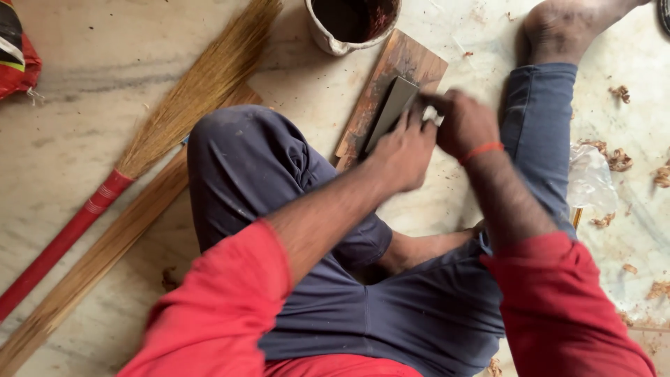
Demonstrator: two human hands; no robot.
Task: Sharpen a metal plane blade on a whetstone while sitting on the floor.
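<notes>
**woodnoob:** Head view, looking straight down at someone sitting cross-legged on a pale stone floor [84, 139]. Both hands are on a flat grey block [392, 110] that lies on a brown wooden board [412, 59]. Sharpening stone, maybe?

**grainrider:** Could be, I can't tell for sure. Left hand [403, 150] lies over the block's near end, fingers [413, 120] close together and pressing down flat on it. Right hand [462, 122] is at the block's far side, fingers curled shut around something small. It's blurred, so I can't say what, or whether it's only the block's edge.

**woodnoob:** Where's the board sitting?

**grainrider:** On the floor, in front of the raised knee, slanting away from the person. Its top corner sits just beside a white pot [349, 24] with dark stuff inside.

**woodnoob:** How far along would you say they are?

**grainrider:** My guess is somewhere in the middle. Wood shavings [618, 159] are scattered on the floor to the right near a crumpled clear plastic bag [590, 178], so some cutting or planing looks done. The board looks dark and wet near the block, and both hands are pressed in, so the rubbing looks unfinished. A broom [195, 91] with a red handle lies untouched on the left beside a long wooden strip [105, 255], so cleanup isn't started.
</notes>
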